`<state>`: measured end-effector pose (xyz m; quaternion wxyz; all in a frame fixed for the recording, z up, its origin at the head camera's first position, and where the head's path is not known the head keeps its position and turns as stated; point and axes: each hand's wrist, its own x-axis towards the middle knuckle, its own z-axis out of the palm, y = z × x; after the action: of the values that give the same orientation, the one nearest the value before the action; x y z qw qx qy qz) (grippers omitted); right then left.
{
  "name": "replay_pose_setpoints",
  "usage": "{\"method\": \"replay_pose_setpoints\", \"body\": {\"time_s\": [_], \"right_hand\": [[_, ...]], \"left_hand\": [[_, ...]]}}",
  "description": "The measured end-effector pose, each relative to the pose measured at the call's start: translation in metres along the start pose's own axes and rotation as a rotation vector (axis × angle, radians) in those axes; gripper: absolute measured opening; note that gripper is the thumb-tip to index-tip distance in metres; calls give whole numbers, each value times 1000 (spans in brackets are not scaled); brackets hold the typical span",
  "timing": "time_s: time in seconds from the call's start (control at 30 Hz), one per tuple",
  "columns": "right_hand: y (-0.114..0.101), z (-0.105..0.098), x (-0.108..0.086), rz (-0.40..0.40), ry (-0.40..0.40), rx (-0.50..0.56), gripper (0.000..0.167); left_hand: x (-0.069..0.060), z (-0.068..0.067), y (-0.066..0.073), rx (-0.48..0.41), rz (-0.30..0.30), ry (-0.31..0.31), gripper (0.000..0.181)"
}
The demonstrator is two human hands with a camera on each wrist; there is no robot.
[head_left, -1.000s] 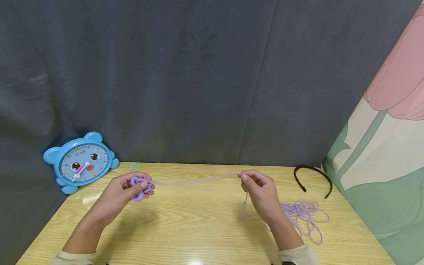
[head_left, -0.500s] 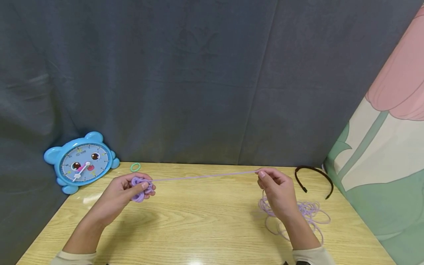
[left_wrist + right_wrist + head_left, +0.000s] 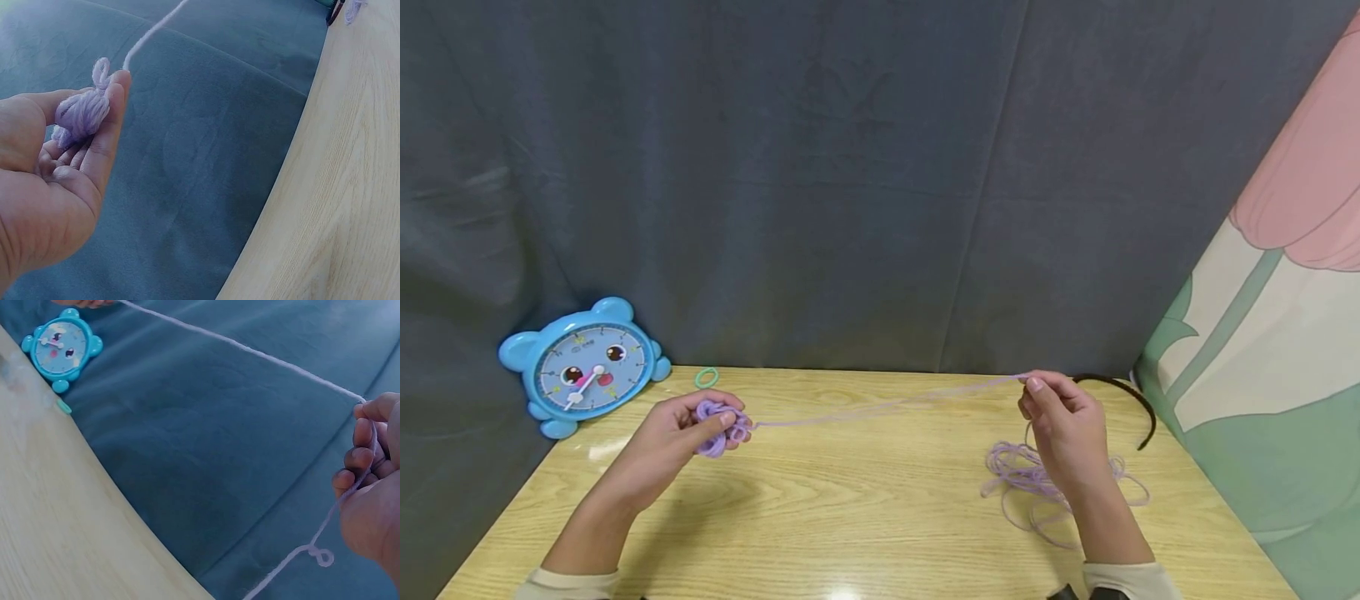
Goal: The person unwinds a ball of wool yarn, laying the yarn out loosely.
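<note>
My left hand [image 3: 681, 442] grips a small bundle of lilac yarn [image 3: 84, 115] between thumb and fingers, with a loop sticking up at its top. From the bundle a single yarn strand [image 3: 250, 350] runs across to my right hand [image 3: 1063, 425]. There the thumb and forefinger pinch the strand, while the other fingers curl beneath. Below the pinch, the yarn hangs past the palm with a small kinked loop [image 3: 324, 557] in it. A loose tangle of the same yarn [image 3: 1018, 467] lies on the table under my right hand, partly hidden by the forearm.
A blue bear-shaped clock [image 3: 591, 375] leans against the dark curtain [image 3: 850, 183] at the left. Near it lies a green ring [image 3: 706, 377]. A black headband [image 3: 1138, 408] rests at the back right, partly behind my right hand. The wooden table [image 3: 850, 500] stretches between.
My right hand has moved right and slightly up, still pinching the yarn, so the strand between the hands is longer. It now sags slightly after being taut. My left hand has stayed put.
</note>
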<state>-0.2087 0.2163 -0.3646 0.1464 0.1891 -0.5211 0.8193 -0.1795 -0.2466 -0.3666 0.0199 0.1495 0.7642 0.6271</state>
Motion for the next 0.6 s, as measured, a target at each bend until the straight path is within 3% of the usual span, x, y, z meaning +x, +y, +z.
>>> {"method": "replay_pose_setpoints", "body": {"time_s": [0.3,0.6], "right_hand": [[-14,-18,5,-81,-1,89,32],[-31,-36,6,-142,92,164,29]], "left_hand": [[0,-1,-1,-4,2,4,27],[0,0,0,-11,30,-17,24]]}}
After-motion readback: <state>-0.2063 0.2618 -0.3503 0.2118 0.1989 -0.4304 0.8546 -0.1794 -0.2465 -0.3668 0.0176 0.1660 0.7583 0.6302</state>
